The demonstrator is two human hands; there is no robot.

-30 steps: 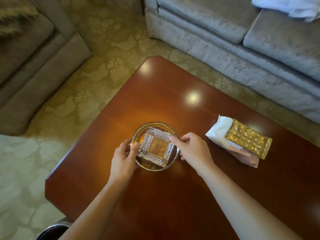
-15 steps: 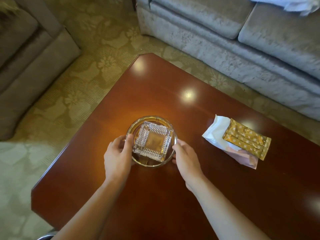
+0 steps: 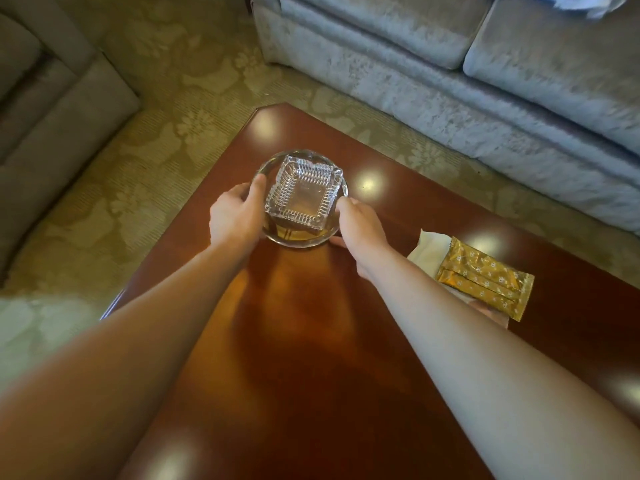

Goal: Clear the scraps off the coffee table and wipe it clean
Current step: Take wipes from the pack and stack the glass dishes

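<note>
A square cut-glass ashtray (image 3: 302,195) sits inside a round glass dish (image 3: 341,183) on the glossy red-brown coffee table (image 3: 311,341), near its far left corner. My left hand (image 3: 235,216) grips the dish's left rim, thumb on top. My right hand (image 3: 360,225) holds the right rim. To the right lies a gold patterned packet (image 3: 485,277) on top of a white napkin (image 3: 429,249).
A grey velvet sofa (image 3: 450,64) runs along the far side of the table. A brown armchair (image 3: 45,133) stands at the left. Patterned beige carpet (image 3: 166,116) surrounds the table. White cloth (image 3: 588,3) lies on the sofa's top right.
Both hands have closed onto the dish's sides and pushed it with the ashtray away from me, toward the table's far left corner. My arms are stretched out further.
</note>
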